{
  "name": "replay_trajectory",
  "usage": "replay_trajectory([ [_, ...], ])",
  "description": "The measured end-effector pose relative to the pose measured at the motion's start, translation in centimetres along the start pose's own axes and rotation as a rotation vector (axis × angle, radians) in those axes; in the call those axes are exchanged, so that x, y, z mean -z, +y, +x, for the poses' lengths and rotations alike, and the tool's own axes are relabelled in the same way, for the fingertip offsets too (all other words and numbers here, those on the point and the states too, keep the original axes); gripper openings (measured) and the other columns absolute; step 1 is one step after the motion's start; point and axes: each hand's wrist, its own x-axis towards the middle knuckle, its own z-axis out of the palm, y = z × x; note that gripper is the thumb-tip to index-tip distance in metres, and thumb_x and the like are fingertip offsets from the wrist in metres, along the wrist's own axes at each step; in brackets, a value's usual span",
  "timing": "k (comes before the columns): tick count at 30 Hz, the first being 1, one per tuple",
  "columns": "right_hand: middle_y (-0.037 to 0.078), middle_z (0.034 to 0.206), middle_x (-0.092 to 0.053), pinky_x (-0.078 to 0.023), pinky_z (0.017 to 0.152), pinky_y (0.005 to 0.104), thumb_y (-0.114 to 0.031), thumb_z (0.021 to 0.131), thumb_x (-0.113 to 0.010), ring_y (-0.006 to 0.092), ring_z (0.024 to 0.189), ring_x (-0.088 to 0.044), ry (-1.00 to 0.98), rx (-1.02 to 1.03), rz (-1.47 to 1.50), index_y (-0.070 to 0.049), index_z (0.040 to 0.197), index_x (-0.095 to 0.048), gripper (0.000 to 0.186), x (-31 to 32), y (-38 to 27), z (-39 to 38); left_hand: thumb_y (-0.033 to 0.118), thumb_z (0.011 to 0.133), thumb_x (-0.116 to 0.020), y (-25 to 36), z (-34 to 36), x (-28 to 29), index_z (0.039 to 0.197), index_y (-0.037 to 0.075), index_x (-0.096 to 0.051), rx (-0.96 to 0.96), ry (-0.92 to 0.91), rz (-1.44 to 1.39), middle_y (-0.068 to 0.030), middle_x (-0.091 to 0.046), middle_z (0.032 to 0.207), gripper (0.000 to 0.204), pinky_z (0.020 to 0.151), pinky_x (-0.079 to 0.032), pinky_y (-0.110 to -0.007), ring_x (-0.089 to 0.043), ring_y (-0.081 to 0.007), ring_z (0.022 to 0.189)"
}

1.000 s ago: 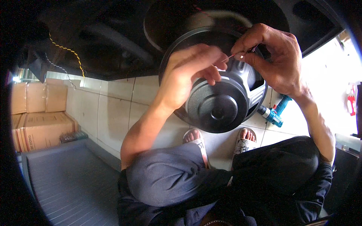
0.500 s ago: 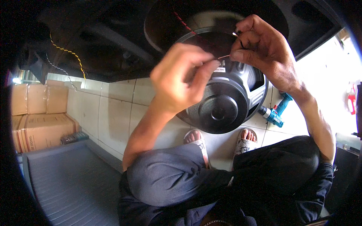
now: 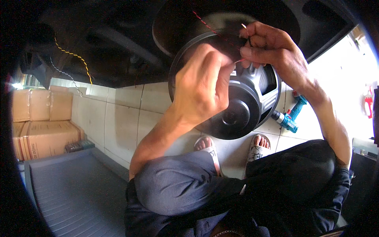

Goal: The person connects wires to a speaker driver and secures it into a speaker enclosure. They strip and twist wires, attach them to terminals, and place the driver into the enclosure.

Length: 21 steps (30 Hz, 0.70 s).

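Note:
A loudspeaker driver (image 3: 233, 118) with a black frame and round magnet stands on the floor, against the dark speaker cabinet (image 3: 118, 55). Above it, both of my hands are closed on a thin red-and-black twisted wire (image 3: 203, 23) that comes down from the cabinet's round opening. My left hand (image 3: 201, 85) is blurred, its fingertips pinching close to a short red strand (image 3: 240, 61). That strand runs to the thumb and fingers of my right hand (image 3: 272, 47). A bare, shiny wire end (image 3: 244, 26) with black insulation below it sticks up from the right fingers.
A teal cordless drill (image 3: 291, 114) lies on the tiles, right of the driver. Yellow twisted wire (image 3: 75, 55) and grey twisted wire (image 3: 65, 75) hang from the cabinet at left. Stacked cartons (image 3: 51, 136) stand behind a ribbed grey panel (image 3: 79, 193). My sandalled feet are below the driver.
My left hand has moved right and turned, its fingertips now nearer my right hand. Less strand shows between them. The right fingers have shifted slightly, and the bare end points more upward.

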Motion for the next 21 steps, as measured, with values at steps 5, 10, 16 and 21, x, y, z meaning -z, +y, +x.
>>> replay_trajectory([
  [5,0.008,0.087,-0.068,-0.051,0.078,0.0264,-0.006,0.081,-0.070,0.0118,0.082,-0.064,0.145,0.156,-0.022,0.004,0.110,-0.061,0.032,-0.3,1.5,0.3,-0.002,0.078,-0.067,0.6,-1.3,-0.1,0.080,0.003,-0.058,0.121,-0.029,-0.051,-0.0071,-0.056,0.075,0.010,0.049,-0.043,-0.025,-0.052,-0.0136,0.055],
  [10,0.010,0.084,-0.069,-0.053,0.073,0.0273,-0.006,0.077,-0.073,0.0135,0.078,-0.066,0.127,0.146,-0.177,0.003,0.106,-0.065,0.031,0.2,1.3,-0.1,0.005,0.083,-0.066,-0.2,-0.6,0.5,0.081,0.002,-0.061,0.088,-0.127,-0.264,-0.0069,-0.061,0.076,0.006,0.052,-0.042,-0.022,-0.054,-0.0109,0.056],
  [16,0.013,0.073,-0.068,-0.053,0.067,0.0320,0.000,0.070,-0.072,0.0213,0.073,-0.069,0.056,0.315,-0.540,-0.001,0.102,-0.063,0.033,-0.8,-0.1,-0.6,0.024,0.093,-0.057,-0.7,1.5,2.9,0.096,-0.001,-0.065,0.671,-0.221,-0.616,-0.0039,-0.065,0.083,0.026,0.066,-0.043,-0.022,-0.056,-0.0088,0.072],
  [21,0.006,0.075,-0.069,-0.055,0.064,0.0303,0.002,0.070,-0.075,0.0206,0.074,-0.070,0.103,0.465,-0.689,-0.004,0.098,-0.058,0.033,-1.9,-0.2,-0.6,0.015,0.090,-0.060,-0.2,1.1,3.3,0.086,0.002,-0.065,0.877,-0.414,-0.750,-0.0028,-0.063,0.076,0.014,0.061,-0.041,-0.022,-0.055,-0.0084,0.067],
])
